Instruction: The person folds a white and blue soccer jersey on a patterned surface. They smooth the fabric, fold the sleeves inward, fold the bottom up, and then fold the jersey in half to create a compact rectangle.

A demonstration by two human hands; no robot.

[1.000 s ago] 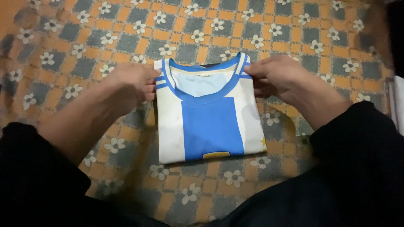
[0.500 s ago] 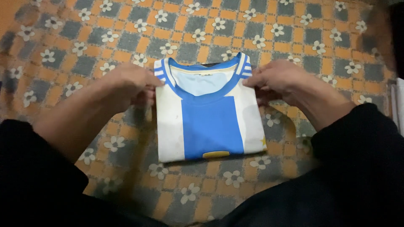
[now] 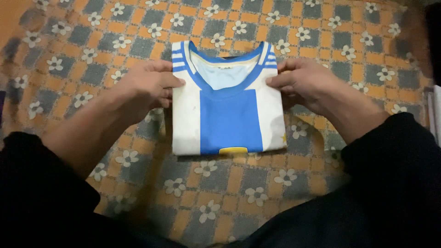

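The folded jersey [image 3: 227, 108] lies flat on a checked cloth of orange and grey squares with white flowers [image 3: 239, 183], front side up and collar pointing away from the person. It is folded into a neat, nearly square packet, its edges roughly in line with the cloth's checks. A broad blue stripe runs down the middle, with white panels on either side. The rounded neckline is trimmed in blue, and short blue and white stripes mark both shoulders. A pale blue inner lining shows inside the collar. A small yellow patch sits at the near folded edge
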